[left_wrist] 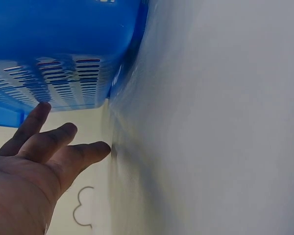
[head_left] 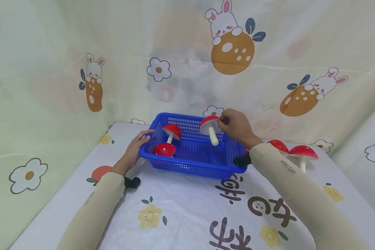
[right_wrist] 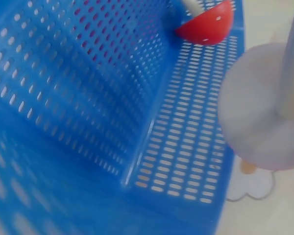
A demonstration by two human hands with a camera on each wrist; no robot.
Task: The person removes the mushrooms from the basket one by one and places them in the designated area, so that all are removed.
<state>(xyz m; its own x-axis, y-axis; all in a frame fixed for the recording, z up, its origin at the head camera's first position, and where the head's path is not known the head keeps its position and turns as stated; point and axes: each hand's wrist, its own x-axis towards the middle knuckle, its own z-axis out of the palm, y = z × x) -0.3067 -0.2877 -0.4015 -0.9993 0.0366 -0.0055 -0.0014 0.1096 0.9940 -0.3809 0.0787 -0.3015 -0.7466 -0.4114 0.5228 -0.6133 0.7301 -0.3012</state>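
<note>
My right hand (head_left: 237,125) pinches the cap edge of a toy mushroom (head_left: 213,133), red on top with a pale underside and stem. This mushroom hangs over the right half of a blue plastic basket (head_left: 193,166), stem pointing down. Two more red-capped mushrooms lie inside at the left, one toward the back (head_left: 172,131) and one in front (head_left: 164,150). At the basket's left end, my left hand (head_left: 134,149) has its fingers stretched out along the rim. In the left wrist view those fingers (left_wrist: 46,144) are spread beside the slotted wall.
Two red mushrooms stand on the table right of the basket, one partly behind my right sleeve (head_left: 278,145) and one beside it (head_left: 303,151). A bit of red shows between the basket and my right wrist. A printed curtain (head_left: 181,93) hangs close behind the basket.
</note>
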